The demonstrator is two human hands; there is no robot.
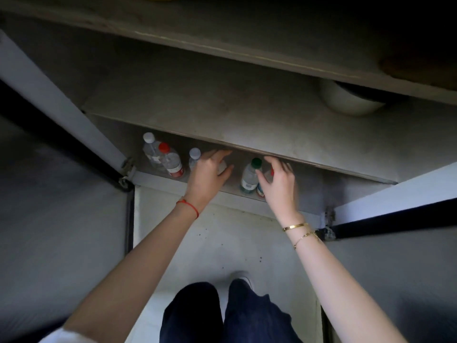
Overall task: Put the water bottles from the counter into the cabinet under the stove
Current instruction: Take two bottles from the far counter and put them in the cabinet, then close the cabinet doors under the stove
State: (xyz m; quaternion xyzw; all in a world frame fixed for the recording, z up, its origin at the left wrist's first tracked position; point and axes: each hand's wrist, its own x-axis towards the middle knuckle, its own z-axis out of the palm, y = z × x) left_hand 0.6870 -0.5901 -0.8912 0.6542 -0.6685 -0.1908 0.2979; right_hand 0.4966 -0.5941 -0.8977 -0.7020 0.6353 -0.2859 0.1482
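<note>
I look down into the open cabinet, whose lower shelf [230, 186] holds several upright water bottles. A white-capped bottle [150, 149] and a red-capped bottle [170, 160] stand at the far left, with a grey-capped bottle [194, 157] beside them. My left hand [210, 174] is wrapped around a clear bottle [222, 167] that it mostly hides. A green-capped bottle [250, 175] stands right of centre. My right hand [279, 181], blurred, curls around a second red-capped bottle [268, 177] just right of the green-capped one.
Both cabinet doors stand open, the left door [57, 100] and the right door [405, 191]. An upper shelf [222, 115] overhangs the bottles and carries a white bowl [346, 102]. My legs [222, 315] stand on the pale floor [222, 243] before the cabinet.
</note>
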